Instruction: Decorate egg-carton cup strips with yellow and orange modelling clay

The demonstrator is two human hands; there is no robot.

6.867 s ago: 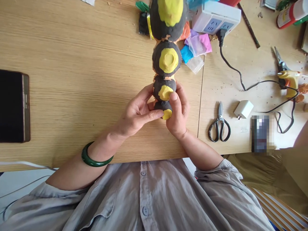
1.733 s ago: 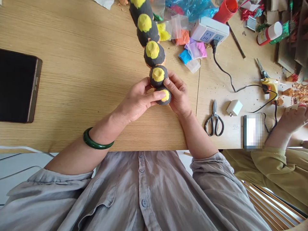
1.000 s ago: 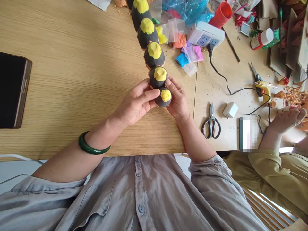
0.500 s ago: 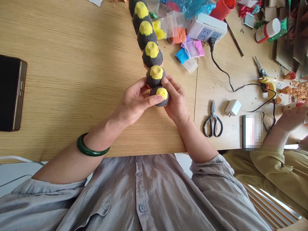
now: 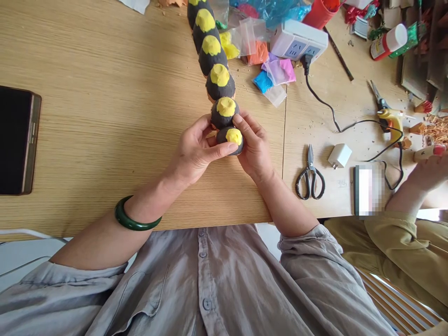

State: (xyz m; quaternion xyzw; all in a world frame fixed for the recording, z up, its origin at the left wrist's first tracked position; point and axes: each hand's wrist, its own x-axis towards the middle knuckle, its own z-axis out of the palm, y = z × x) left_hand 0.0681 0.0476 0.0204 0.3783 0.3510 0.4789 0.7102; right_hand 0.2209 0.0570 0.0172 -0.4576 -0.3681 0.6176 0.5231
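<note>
The black-and-yellow chain (image 5: 220,77) extends over the table (image 5: 105,140). The left hand (image 5: 191,151) grips its near end, thumb at the last yellow patch (image 5: 234,136); the right hand (image 5: 256,142) clasps the other side. Light, even thumb pressure should suit.

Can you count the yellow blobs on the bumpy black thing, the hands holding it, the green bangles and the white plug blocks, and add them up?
Yellow blobs on the bumpy black thing: 6, top one cut off
Hands holding it: 2 (left hand, right hand)
Green bangle: 1
White plug block: 1
Total: 10
</note>
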